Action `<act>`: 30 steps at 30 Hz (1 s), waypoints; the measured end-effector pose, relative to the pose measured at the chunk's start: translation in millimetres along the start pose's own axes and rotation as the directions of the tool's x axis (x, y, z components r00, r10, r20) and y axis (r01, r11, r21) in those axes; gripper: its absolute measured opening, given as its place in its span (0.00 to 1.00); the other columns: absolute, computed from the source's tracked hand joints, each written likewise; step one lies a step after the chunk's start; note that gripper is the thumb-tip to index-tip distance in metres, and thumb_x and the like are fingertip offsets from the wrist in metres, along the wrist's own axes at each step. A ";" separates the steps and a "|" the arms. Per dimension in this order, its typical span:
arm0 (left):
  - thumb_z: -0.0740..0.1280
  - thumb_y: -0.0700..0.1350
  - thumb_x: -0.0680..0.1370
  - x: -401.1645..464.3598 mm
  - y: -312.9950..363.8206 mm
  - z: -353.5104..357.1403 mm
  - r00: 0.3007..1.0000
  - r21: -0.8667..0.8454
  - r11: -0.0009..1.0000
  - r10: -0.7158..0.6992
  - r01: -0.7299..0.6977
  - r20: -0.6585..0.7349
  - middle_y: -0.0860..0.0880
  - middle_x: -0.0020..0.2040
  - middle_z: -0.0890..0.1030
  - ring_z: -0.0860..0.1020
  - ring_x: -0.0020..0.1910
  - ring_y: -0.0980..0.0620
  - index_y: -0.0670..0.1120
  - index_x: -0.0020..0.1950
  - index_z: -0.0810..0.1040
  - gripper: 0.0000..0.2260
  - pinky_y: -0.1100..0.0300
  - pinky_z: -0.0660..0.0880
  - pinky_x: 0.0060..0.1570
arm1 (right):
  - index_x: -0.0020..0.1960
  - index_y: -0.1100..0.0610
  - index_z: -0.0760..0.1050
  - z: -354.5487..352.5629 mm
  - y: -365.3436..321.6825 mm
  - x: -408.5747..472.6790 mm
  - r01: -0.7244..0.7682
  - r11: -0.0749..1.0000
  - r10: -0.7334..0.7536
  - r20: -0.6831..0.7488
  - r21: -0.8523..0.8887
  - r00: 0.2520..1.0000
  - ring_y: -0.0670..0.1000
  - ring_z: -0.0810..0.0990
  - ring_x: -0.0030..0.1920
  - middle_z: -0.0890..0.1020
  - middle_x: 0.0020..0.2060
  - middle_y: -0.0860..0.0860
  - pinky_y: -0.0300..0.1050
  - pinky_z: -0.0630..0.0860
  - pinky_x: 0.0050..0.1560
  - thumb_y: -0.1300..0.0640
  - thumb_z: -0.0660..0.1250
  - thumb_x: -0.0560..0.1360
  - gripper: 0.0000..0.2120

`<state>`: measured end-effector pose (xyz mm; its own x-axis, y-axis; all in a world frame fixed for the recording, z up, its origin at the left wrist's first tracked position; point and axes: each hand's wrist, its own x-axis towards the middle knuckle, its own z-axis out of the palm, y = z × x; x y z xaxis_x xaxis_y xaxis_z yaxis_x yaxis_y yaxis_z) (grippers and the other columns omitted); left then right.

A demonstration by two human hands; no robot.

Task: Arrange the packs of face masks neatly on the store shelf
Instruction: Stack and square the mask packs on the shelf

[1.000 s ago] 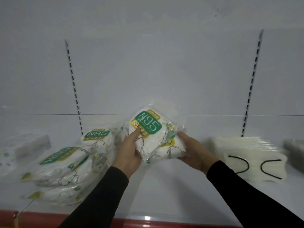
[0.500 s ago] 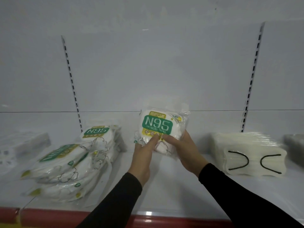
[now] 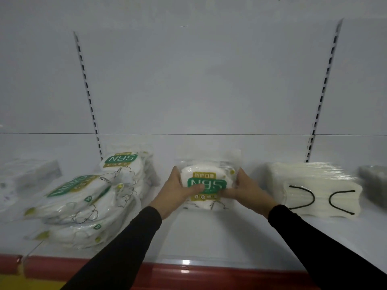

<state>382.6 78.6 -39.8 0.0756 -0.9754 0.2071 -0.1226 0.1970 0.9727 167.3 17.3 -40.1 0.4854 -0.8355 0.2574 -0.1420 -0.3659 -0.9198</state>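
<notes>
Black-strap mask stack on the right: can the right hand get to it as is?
Probably yes, once free: the right hand now holds the N95 pack, but bare shelf separates it from the black-strap mask stack; nothing blocks.

Both hands hold an N95 mask pack (image 3: 206,185) standing on the white shelf (image 3: 209,237): left hand (image 3: 174,192) at its 9 o'clock edge, right hand (image 3: 244,190) at 3 o'clock. A heap of N95 packs (image 3: 88,197) lies at 9 o'clock, a stack of white masks with black ear loops (image 3: 314,189) at 3 o'clock.

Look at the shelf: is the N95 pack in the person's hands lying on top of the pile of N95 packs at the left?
No: the N95 pack, held by the left hand and right hand, is apart from the pile.
</notes>
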 end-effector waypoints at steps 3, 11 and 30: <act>0.78 0.38 0.70 4.7 -19.0 3.6 0.997 0.032 0.997 -0.067 0.065 0.042 0.45 0.58 0.82 0.83 0.54 0.48 0.49 0.67 0.67 0.30 0.50 0.81 0.52 | 0.63 0.52 0.68 0.3 14.5 -2.4 -0.080 0.996 0.079 -0.027 -0.032 0.996 0.49 0.82 0.57 0.82 0.58 0.49 0.53 0.80 0.59 0.60 0.79 0.67 0.30; 0.72 0.41 0.75 30.6 -28.2 31.1 0.993 0.113 0.989 -0.088 0.097 -0.080 0.45 0.56 0.81 0.82 0.51 0.50 0.50 0.57 0.68 0.16 0.53 0.82 0.48 | 0.65 0.53 0.66 -2.0 24.2 4.8 -0.193 0.978 0.173 -0.214 -0.079 0.961 0.46 0.82 0.48 0.81 0.51 0.49 0.39 0.80 0.44 0.59 0.70 0.72 0.24; 0.70 0.53 0.77 65.3 -23.8 61.3 0.996 0.315 0.946 -0.054 0.073 -0.069 0.47 0.51 0.78 0.79 0.46 0.52 0.48 0.55 0.68 0.15 0.56 0.79 0.42 | 0.65 0.61 0.67 -17.7 26.9 13.5 -0.292 0.889 0.094 -0.484 -0.352 0.870 0.57 0.76 0.61 0.75 0.62 0.58 0.54 0.76 0.60 0.47 0.67 0.69 0.29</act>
<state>329.8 4.2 -55.8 0.1500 -0.9754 0.1614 -0.4223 0.0844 0.9025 154.8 -11.1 -56.1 -0.0082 -0.9598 0.2804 -0.5717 -0.2256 -0.7888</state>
